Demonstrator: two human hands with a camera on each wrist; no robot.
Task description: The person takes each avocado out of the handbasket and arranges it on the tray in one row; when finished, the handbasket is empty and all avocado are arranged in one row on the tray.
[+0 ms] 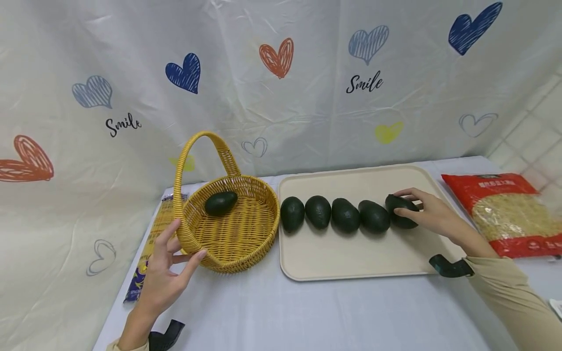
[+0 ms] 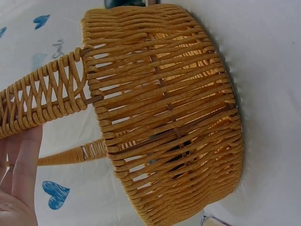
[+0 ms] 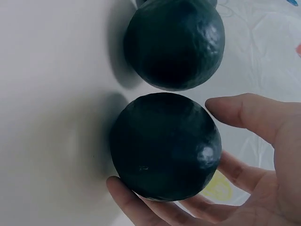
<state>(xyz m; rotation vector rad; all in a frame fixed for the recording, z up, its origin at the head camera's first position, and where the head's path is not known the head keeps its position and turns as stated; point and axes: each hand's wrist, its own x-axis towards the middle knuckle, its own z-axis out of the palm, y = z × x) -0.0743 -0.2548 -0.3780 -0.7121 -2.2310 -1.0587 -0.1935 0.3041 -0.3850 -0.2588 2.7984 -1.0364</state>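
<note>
Moving avocados from tray to basket, by the look of it; pickup stage. Right hand (image 1: 432,212) cupped round the rightmost avocado (image 1: 400,210) of a row of five on the beige tray (image 1: 351,265), fingers (image 3: 141,207) curled under and over it, fruit not yet lifted, the next avocado (image 3: 175,42) just beside it. Left hand (image 1: 164,273) at the near rim of the yellow wicker basket (image 1: 246,241), by the foot of the handle, thumb and fingers loosely spread against the weave, steadying rather than clamping. One avocado in the basket (image 1: 221,203) already. Probably next: firmer grip, lift clear without nudging the neighbour, carry left across the surface (image 1: 307,312), then lower inside. A red packet (image 1: 509,214) to the right and a pasta packet (image 1: 151,243) behind the basket, both untouched.
</note>
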